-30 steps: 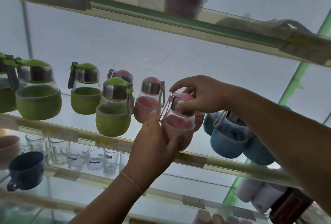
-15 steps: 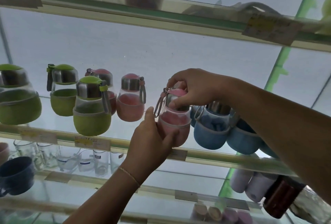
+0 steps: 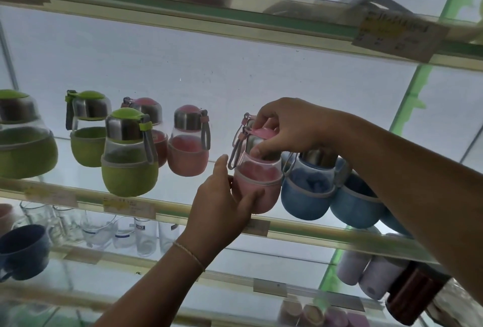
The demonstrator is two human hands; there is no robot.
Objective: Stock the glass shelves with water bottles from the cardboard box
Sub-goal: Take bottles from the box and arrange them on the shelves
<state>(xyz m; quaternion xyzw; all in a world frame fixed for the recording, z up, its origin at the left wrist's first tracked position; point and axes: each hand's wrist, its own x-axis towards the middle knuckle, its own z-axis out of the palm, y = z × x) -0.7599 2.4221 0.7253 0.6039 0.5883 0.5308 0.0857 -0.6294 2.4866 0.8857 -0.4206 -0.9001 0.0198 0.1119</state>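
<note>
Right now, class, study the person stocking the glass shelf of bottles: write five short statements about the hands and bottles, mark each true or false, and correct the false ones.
1. The left hand holds the pink sleeved base of the pink-capped glass bottle. True.
2. The right hand rests on a green bottle. False: its fingers grip the pink bottle's cap and steel neck.
3. Blue-sleeved bottles stand directly to the right of the held bottle. True.
4. The green-sleeved bottles stand to the right of the blue ones. False: they stand far to the left.
5. The shelf below holds clear drinking glasses. True.
</note>
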